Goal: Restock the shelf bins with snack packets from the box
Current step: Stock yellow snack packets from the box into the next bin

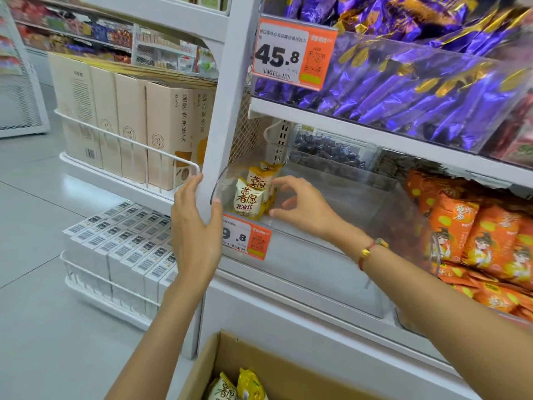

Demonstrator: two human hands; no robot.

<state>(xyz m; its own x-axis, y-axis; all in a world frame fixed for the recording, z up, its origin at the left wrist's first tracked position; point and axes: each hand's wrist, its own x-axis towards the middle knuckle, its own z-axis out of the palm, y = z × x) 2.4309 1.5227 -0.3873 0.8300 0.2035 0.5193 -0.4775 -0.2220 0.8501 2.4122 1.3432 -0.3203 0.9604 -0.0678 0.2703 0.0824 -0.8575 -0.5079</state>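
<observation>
Several yellow and white snack packets [248, 201] stand upright at the left end of a clear plastic shelf bin [331, 209]. My right hand [302, 210] is inside the bin, its curled fingers and thumb pinching the right edge of the standing packets. My left hand [196, 226] lies against the white shelf post [219, 116], fingers fairly straight and the thumb pressing the bin's rounded left corner. Below, an open cardboard box [277, 359] holds more of the same packets [236, 388].
An orange 9.8 price tag [246, 239] hangs on the bin's front. Orange snack bags [476, 243] fill the bin to the right, and purple wrapped bars [418, 82] the bin above. Beige cartons [138, 122] and white boxes [121, 249] sit in wire racks on the left.
</observation>
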